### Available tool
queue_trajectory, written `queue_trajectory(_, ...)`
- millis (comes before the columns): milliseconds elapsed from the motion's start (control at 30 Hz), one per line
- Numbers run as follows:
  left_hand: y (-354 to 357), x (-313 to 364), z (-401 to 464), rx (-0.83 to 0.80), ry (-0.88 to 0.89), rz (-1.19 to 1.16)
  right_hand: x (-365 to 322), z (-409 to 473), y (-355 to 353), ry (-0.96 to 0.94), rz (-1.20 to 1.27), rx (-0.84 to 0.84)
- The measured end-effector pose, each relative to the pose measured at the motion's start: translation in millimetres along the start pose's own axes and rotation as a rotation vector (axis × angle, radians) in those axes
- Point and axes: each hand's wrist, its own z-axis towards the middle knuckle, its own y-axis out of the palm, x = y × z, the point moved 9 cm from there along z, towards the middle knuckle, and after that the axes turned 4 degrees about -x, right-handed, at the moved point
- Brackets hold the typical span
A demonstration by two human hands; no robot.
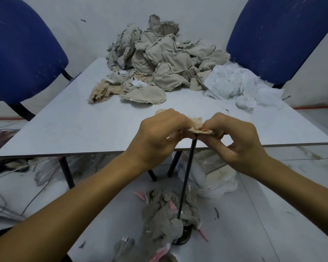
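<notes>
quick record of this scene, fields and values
left hand: grips fur piece
right hand: pinches fur piece
fur piece: beige, held at the top end of the rod
rod: black, near upright, foot among grey pieces on floor
table: beige pile, white stuffing
chairs: two, blue, behind table
</notes>
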Motion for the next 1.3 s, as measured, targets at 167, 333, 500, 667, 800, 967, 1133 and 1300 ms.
queue_trajectory(167, 5, 0, -4, -0.014, 0.029, 0.016, 2, -7, 7, -0.002, -0.002, 0.013)
queue_trajectory(333, 19, 1, -19, -0.04, 0.035, -0.005, 6, -20, 15, 0.028, 0.054, -0.008)
queue_trajectory(500, 31, -1, -33, -0.028, -0.002, -0.05, 11, -28, 21, 0.076, 0.091, -0.011)
queue_trajectory(667, 26, -1, -34, 0.029, -0.043, -0.019, 2, -28, 18, 0.041, -0.023, -0.005)
queue_trajectory(800, 6, -2, -17, 0.156, -0.078, -0.074, -7, -8, -9, 0.054, -0.046, 0.174)
queue_trajectory(967, 5, -19, -3, 0.234, -0.353, -0.249, 12, 9, -21, 0.334, 0.08, 0.35)
queue_trajectory(1133, 50, -48, -6, 0.087, -0.739, -0.978, 27, 7, -1, 0.422, 0.142, 0.268)
queue_trajectory(1300, 65, -71, -15, 0.094, -0.987, -1.096, 37, 6, 10, 0.39, 0.079, 0.196)
